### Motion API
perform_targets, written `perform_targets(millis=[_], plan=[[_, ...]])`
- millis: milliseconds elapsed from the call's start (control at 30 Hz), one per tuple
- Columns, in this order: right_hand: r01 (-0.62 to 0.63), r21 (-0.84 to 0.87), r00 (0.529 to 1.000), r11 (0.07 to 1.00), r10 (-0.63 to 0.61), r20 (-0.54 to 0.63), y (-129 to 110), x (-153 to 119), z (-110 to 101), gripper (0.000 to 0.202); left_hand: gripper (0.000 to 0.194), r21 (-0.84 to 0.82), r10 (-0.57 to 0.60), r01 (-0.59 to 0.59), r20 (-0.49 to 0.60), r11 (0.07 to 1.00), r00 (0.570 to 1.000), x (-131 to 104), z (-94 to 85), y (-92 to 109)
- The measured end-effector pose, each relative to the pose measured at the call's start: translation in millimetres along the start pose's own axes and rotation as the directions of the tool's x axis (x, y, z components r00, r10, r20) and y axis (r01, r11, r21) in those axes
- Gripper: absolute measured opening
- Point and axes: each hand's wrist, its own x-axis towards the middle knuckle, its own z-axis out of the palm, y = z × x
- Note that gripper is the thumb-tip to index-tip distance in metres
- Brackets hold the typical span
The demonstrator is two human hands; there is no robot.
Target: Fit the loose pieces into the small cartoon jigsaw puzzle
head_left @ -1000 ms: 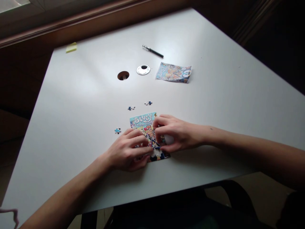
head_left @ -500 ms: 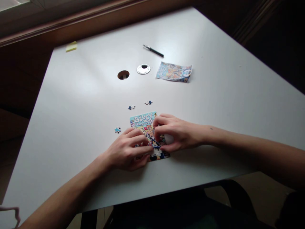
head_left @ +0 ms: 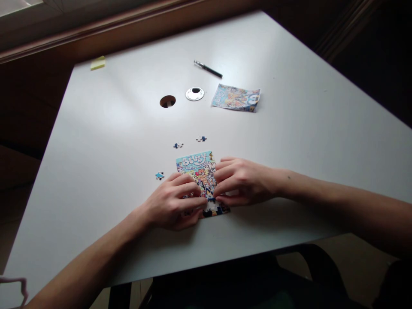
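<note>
A colourful jigsaw puzzle (head_left: 195,161) lies on the white table near its front edge, with a pale gap in its lower part. My left hand (head_left: 175,201) rests on the puzzle's left side, fingers curled; whatever its fingertips hold is hidden. My right hand (head_left: 240,181) is at the puzzle's right edge with bent fingers pressed together, and I cannot make out what is between them. Two loose pieces, one dark and white (head_left: 178,146) and another (head_left: 201,139), lie beyond the puzzle. A blue piece (head_left: 159,175) sits to its left.
Farther back on the table (head_left: 289,128) lie a creased picture sheet (head_left: 236,98), a black pen (head_left: 208,68) and a silver round cover (head_left: 195,94). Beside the cover is a round hole (head_left: 168,101). A yellow sticky note (head_left: 98,63) is at the far left corner.
My right hand has shifted slightly right and its fingers have drawn closer together, uncovering more of the puzzle's right edge. My left hand has stayed in place.
</note>
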Motion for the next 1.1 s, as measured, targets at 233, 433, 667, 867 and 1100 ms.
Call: perform_targets(millis=[233, 433, 667, 867, 1100], plan=[[0.039, -0.08, 0.999, 0.996, -0.037, 0.017, -0.3, -2.3, 3.2, 0.027, 0.024, 0.007, 0.003, -0.003, -0.03, 1.0, 1.0, 1.7, 0.9, 2.2], [0.048, -0.104, 0.998, 0.993, -0.044, 0.038, -1.2, -1.8, 4.0, 0.025, 0.022, 0.006, 0.009, -0.009, -0.056, 1.0, 0.998, 2.7, 1.5, 3.1], [0.047, -0.119, 0.998, 0.992, -0.042, 0.041, -1.5, -1.6, 4.3, 0.026, 0.022, 0.006, 0.012, -0.011, -0.049, 1.0, 0.999, 2.2, 1.1, 2.6], [0.038, -0.128, 0.998, 0.991, -0.031, 0.053, -1.1, -2.1, 4.9, 0.026, 0.023, 0.002, 0.011, -0.011, -0.033, 1.0, 0.999, 1.5, 1.1, 2.5], [0.031, -0.171, 0.996, 0.985, -0.015, 0.09, -6.1, 0.3, 2.9, 0.023, 0.022, 0.013, -0.008, 0.009, -0.026, 1.0, 1.0, 3.3, 1.6, 3.4]])
